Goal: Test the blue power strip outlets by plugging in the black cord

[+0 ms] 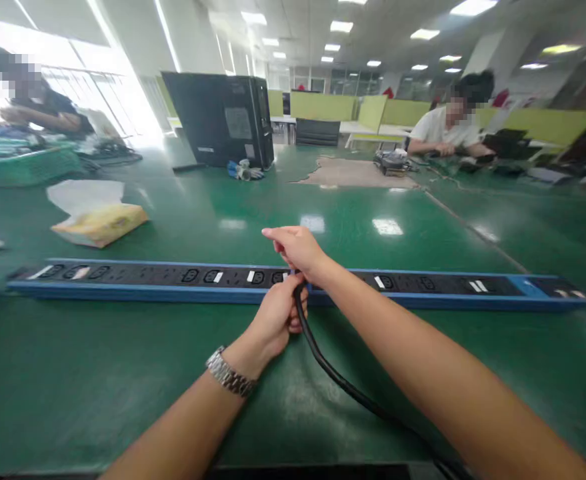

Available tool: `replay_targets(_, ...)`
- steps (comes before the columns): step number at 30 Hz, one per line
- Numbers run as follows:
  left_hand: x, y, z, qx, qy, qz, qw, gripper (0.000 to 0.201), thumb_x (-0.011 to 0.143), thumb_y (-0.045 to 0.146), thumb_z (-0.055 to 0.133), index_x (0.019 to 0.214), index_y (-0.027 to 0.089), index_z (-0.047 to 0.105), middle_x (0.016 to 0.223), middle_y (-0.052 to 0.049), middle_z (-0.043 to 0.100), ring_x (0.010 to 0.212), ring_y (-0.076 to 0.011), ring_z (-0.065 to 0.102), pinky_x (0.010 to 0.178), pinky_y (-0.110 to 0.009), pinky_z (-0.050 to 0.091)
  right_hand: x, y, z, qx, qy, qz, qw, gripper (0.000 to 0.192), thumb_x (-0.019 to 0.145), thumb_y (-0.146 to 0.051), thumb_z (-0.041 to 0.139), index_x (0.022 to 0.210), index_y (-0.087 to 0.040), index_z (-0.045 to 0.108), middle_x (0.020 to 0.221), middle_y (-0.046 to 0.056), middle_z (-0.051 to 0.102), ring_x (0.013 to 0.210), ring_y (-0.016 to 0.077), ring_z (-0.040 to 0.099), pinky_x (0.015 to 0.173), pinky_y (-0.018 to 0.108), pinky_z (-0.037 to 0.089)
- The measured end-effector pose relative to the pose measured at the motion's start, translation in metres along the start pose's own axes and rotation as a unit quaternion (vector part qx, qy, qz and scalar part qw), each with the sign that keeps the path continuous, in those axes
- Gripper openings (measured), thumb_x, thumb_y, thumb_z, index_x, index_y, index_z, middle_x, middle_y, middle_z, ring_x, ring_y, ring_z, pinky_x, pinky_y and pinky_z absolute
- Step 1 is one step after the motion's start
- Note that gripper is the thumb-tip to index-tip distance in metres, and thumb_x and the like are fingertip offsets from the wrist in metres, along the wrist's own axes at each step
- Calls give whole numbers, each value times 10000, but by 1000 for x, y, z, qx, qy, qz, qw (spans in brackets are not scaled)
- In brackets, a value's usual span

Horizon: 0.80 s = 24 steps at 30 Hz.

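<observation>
Black cable (343,383) was gripped by left hand (277,319) at blue power strip (137,283); right hand (300,252) pinched the plug end. Tissue pack (100,223) and computer tower (220,120) sat well behind, clear.

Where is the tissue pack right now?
In the head view, the tissue pack lies on the green table, far left, just beyond the long power strip.
</observation>
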<state>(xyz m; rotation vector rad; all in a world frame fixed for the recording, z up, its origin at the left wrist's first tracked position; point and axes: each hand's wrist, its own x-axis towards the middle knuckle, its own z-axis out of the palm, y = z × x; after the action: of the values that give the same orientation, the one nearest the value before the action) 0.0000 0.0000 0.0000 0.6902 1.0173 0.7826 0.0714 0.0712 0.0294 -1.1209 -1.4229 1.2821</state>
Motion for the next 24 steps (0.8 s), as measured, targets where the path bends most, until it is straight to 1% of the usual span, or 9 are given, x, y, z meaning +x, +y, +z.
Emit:
replay_targets(3,-6,-4,2,6,-9,2,1000,462,897,418,444,499,202,352,338,69,236,290,-63,207,342,-200,90,-3,-38,-8,65,-40,-19,997,418,784,-458,623,558,-204,380,412,-114,272,373,29,209,384,190,161)
replay_targets(5,-7,-7,4,6,-8,3,1000,445,895,411,444,510,202,367,341,71,236,292,-63,206,343,-199,91,-6,-47,-9,115,-53,-1,992,426,813,-461,576,566,-218,329,406,-118,231,362,35,182,371,190,142)
replay_targets(10,-6,-8,4,4,6,9,1000,414,889,367,423,512,208,362,347,74,234,292,-62,196,342,-201,88,-13,-29,-3,162,-52,82,982,407,835,-369,521,563,-227,253,383,-119,185,330,37,130,343,192,83)
replay_targets(15,-4,-11,3,-2,4,21,1000,426,874,420,453,515,210,360,351,81,227,293,-59,191,337,-196,86,-11,-32,-4,169,-68,62,981,421,811,-408,554,575,-226,257,398,-126,178,336,31,126,343,184,86)
replay_targets(19,-3,-11,2,13,7,27,1000,407,858,403,463,514,198,392,357,76,257,292,-53,211,328,-187,102,-12,-24,-2,175,-35,47,983,424,801,-424,568,572,-223,273,405,-127,185,341,30,132,360,187,99)
replay_targets(21,-3,-8,0,26,18,22,999,388,852,409,479,538,183,448,372,65,324,293,-53,257,318,-176,129,-12,-14,-7,123,-12,33,992,383,820,-439,541,585,-215,338,427,-117,222,353,37,180,381,189,153)
replay_targets(22,-3,-5,-1,34,20,15,999,375,850,413,489,562,173,490,387,57,365,296,-54,286,311,-172,151,-12,-8,-14,59,10,20,998,355,838,-436,516,599,-208,387,442,-104,266,367,46,231,400,193,201)
replay_targets(23,-3,-2,-3,43,19,4,999,364,851,414,497,594,159,536,408,48,410,301,-56,323,305,-170,181,-13,-2,-22,-35,38,5,999,324,850,-420,499,620,-200,442,465,-81,337,398,59,306,434,199,261)
replay_targets(24,-3,1,-5,52,15,-10,998,356,854,412,503,635,143,584,434,38,456,311,-61,368,303,-170,222,-15,4,-32,-151,72,-10,986,295,856,-400,489,646,-193,496,508,-49,429,456,79,398,487,212,322)
